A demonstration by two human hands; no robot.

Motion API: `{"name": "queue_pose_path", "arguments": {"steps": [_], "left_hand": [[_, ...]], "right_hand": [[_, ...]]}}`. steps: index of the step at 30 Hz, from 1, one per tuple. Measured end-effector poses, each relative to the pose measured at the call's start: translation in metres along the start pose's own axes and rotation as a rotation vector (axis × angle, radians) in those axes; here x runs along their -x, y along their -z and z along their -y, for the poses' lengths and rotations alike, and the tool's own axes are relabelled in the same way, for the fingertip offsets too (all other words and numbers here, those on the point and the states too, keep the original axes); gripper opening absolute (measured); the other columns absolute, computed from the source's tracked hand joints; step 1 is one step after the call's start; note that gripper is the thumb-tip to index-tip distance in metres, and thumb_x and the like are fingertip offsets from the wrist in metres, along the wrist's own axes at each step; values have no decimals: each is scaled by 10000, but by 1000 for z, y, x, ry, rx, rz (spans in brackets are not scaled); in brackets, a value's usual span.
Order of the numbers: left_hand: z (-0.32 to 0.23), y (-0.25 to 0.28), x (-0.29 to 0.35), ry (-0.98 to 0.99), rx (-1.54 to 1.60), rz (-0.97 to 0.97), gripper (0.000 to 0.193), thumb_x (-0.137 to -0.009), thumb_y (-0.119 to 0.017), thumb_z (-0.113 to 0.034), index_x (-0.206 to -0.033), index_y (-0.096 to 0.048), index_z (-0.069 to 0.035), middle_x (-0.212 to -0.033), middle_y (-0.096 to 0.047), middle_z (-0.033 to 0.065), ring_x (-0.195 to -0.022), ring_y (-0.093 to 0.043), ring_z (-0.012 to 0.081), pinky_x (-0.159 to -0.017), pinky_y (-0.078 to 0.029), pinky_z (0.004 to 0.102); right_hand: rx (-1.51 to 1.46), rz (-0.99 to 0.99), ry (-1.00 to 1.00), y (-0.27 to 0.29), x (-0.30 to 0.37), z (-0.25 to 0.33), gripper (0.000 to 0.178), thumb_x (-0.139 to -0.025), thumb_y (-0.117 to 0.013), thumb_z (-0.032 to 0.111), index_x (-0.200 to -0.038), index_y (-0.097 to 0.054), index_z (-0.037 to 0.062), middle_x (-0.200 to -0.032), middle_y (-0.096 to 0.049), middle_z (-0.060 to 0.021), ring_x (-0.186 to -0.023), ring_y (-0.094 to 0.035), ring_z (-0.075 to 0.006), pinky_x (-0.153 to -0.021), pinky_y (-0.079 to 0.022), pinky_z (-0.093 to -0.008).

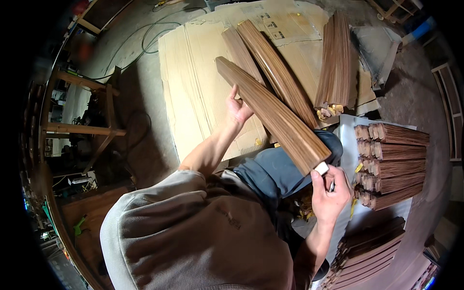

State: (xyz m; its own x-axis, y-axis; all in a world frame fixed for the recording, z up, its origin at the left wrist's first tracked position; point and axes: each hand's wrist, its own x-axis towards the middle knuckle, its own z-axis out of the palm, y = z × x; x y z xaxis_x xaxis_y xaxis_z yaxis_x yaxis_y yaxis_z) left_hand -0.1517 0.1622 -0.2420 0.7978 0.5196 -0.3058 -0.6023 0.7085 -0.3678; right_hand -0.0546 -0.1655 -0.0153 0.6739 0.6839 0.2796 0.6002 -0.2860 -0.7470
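Observation:
A long brown wood-grain plank (275, 116) lies slantwise across my lap, its far end up to the left. My left hand (238, 106) holds it from below near the far end, thumb along the edge and the other fingers hidden under it. At the near end my right hand (331, 192) pinches a small pale block (320, 168) against the plank's end; whether the block is part of the plank I cannot tell. A thin dark and silvery thing (331, 185) shows between the right fingers, too small to name.
Beyond the plank, similar pieces (278, 67) lie on flattened cardboard (193, 87), with a bundle (334, 63) farther right. Stacked wood-grain bundles (398, 150) stand at right, above more dark strips (369, 256). A wooden frame (87, 129) is at left; a hose (145, 41) crosses the floor.

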Motion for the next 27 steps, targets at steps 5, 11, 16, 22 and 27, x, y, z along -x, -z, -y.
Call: {"name": "queue_pose_path", "arguments": {"steps": [5, 11, 16, 22, 27], "left_hand": [[61, -85, 28, 118, -159, 443, 1032, -725, -873, -515, -1528, -386, -88, -1544, -410, 235, -1409, -424, 431, -1223, -252, 661], [155, -121, 15, 140, -344, 452, 936, -685, -919, -434, -1424, -470, -76, -1320, -580, 208, -1287, -518, 380, -1179, -331, 641], [213, -104, 25, 86, -668, -53, 506, -834, -806, -398, -1145, -624, -43, -1104, -655, 221, -1052, -630, 356, -947, -537, 538], [273, -62, 67, 310, -1107, -55, 337, -853, -806, -208, -1073, -628, -25, -965, -670, 107, -912, -656, 233, -881, -562, 461], [294, -12, 95, 420, -1279, 0, 708, -762, -857, 0, -1327, -432, -39, -1087, -579, 79, -1030, -624, 212, -977, -519, 396]], "right_hand": [[-576, -380, -334, 60, 40, -18, 152, -750, -764, 0, -826, -633, 9, -754, -589, -18, -626, -493, -85, -544, -349, -217], [-620, -790, -776, 126, 90, -107, 328, -1043, -563, 355, -900, -643, 70, -673, -452, 24, -548, -348, -77, -475, -264, -231], [-744, -1166, -439, 204, 152, -125, 479, -1093, -401, 440, -1015, -667, 48, -866, -634, -74, -783, -565, -193, -730, -470, -329], [-364, -792, -713, 180, 155, -101, 647, -1087, -307, 583, -913, -661, 70, -843, -636, -62, -786, -569, -163, -704, -464, -282], [-778, -953, -301, 172, 130, -85, 390, -1066, -530, 416, -963, -639, 56, -876, -625, -61, -790, -559, -120, -676, -444, -209]]}}
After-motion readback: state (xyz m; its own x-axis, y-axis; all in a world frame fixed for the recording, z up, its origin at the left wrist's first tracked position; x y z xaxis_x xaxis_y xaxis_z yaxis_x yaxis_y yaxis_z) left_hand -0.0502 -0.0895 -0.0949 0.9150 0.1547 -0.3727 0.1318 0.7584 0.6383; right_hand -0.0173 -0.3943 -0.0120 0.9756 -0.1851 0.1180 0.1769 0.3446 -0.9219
